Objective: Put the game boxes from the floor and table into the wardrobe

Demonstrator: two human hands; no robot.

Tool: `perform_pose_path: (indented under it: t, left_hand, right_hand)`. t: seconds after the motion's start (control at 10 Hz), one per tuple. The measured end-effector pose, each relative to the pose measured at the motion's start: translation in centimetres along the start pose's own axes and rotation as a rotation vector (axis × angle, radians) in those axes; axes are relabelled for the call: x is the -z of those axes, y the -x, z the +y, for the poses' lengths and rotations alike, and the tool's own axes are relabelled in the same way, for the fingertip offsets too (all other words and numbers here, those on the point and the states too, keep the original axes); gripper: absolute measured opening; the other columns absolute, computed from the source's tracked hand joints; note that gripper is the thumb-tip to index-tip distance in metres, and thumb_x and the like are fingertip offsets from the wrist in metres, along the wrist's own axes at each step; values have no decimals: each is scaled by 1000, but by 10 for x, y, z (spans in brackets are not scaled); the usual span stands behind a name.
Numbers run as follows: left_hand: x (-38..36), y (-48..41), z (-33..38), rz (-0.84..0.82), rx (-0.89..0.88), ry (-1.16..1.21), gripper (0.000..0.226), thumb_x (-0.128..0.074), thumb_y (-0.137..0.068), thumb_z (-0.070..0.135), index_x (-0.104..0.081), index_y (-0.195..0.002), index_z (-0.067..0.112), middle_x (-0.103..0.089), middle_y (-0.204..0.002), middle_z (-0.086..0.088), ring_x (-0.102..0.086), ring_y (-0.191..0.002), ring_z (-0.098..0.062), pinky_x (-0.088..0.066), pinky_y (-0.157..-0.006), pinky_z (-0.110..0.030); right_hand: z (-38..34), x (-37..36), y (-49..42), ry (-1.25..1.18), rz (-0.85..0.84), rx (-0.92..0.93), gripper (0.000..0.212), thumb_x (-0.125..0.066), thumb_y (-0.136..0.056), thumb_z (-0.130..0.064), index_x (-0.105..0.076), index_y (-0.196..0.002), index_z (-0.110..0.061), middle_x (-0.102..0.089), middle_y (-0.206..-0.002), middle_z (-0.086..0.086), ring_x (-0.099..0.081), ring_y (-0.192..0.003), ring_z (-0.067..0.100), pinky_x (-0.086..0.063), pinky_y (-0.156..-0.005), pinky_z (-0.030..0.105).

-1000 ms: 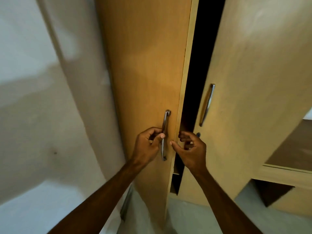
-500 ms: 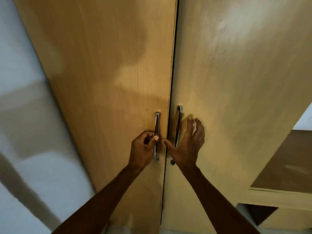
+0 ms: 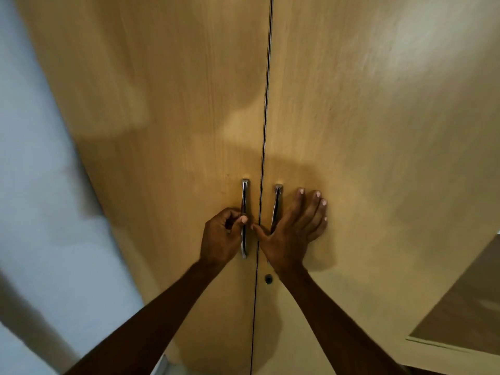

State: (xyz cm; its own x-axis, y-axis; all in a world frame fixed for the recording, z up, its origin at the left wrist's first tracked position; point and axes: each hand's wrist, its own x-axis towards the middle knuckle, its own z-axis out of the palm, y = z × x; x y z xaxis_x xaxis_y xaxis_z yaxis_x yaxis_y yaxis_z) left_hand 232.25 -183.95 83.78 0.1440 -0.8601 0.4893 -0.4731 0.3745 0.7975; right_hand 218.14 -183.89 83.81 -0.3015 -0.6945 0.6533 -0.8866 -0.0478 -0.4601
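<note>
the wardrobe [image 3: 189, 104] stands with doors meeting shut, left hand [image 3: 220, 236] gripping its handle [image 3: 244, 193], right hand [image 3: 295, 228] flat on the right door [image 3: 378, 158]; no boxes visible, so stowing looks finished.

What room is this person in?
Probably a bedroom at home: a tall wooden wardrobe with two metal handles, a plain pale wall beside it, and a low wooden unit on the right.

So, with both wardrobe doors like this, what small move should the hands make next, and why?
Probably let go: release the left hand from the left handle and lift the right hand off the right door. Only a thin seam shows between the doors, so the wardrobe looks fully shut.
</note>
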Motion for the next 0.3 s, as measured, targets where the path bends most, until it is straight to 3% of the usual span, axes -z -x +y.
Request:
perform_pose_path:
  t: [0.2, 0.3]
  left_hand:
    - [15, 24, 5, -26, 46, -127, 29, -56, -95, 37, -68, -119, 23, -70, -109, 12, -63, -99, 1, -52, -83, -23]
    - [23, 56, 12, 89, 50, -193, 32, -53, -97, 42, -65, -121, 24, -69, -114, 11, -62, -101, -2, -55, -85, -33]
  right_hand:
    - [15, 22, 7, -113, -61, 114, 123, -65, -63, -77, -12, -155, -15, 3, -162, 13, 9, -150, 32, -5, -118, 55]
    - [29, 40, 15, -243, -166, 199, 117, -66, -67, -74, -8, -155, -23, 5, -164, 9, 12, -151, 26, -8, -119, 55]
